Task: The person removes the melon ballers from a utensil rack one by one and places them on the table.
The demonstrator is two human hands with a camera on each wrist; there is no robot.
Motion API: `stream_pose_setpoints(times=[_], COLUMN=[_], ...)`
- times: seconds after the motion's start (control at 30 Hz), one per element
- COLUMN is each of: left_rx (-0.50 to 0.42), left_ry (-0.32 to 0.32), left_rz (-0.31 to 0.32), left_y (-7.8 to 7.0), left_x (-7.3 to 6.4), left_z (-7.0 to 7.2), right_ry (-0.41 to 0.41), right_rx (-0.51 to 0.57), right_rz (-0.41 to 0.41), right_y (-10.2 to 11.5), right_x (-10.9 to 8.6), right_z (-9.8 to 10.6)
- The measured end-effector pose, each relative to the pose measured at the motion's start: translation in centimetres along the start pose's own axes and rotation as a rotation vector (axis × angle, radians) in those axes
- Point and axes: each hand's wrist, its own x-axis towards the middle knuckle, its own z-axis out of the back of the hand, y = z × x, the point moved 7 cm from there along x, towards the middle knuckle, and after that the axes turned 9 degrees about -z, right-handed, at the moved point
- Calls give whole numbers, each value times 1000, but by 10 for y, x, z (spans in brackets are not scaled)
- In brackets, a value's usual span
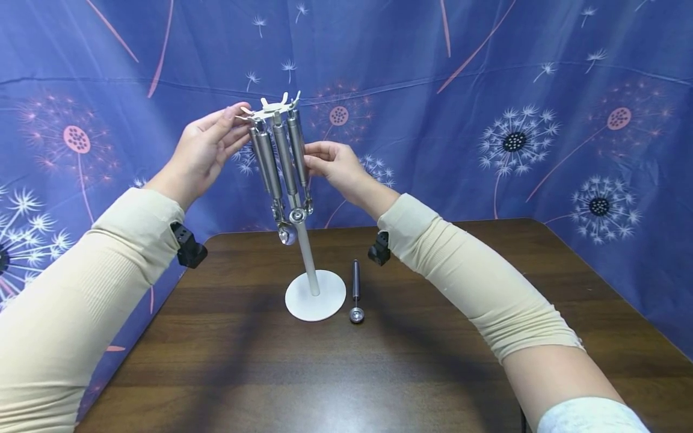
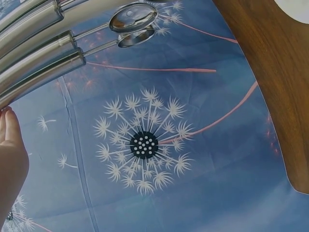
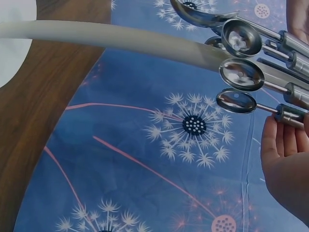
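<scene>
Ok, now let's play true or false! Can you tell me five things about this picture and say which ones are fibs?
1. A metal tool with a round head lies on the table. True.
2. The base of the stand is bright red. False: it is white.
3. The left hand is near the hooks at the top of the stand. True.
4. The right hand lies flat on the table. False: it is up beside the hanging metal tools.
5. The blue cloth behind the table has dandelions on it. True.
</scene>
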Motion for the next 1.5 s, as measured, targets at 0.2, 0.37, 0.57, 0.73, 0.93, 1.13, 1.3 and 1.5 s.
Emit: stream_pose_setpoints(times=[0.2,0.37,0.57,0.73,0.93,1.13,1.3,1.5], left_rx=[-8,20,38,51,72,70,48,71], left_ry=[-1,10,11,-7,-28,-45,-61,-71], left_rz=[8,29,30,11,4,5,-6,-30], left_y=[-2,-1,0,0,1,1,0,-2], left_x=[0,-1,0,1,1,0,0,0], left_z=[1,0,1,2,4,5,6,4], right_ry=[-44,-72,-66,-78,-81,-84,-105,-108], right_rx=[-34,-79,-81,-78,-72,-43,-52,-28], right_rz=[24,19,16,13,-7,-3,-35,-50], right_y=[8,10,9,11,13,15,12,4], right_x=[-2,-6,-8,-9,-11,-11,-13,-14], right_z=[4,9,13,15,19,26,31,35])
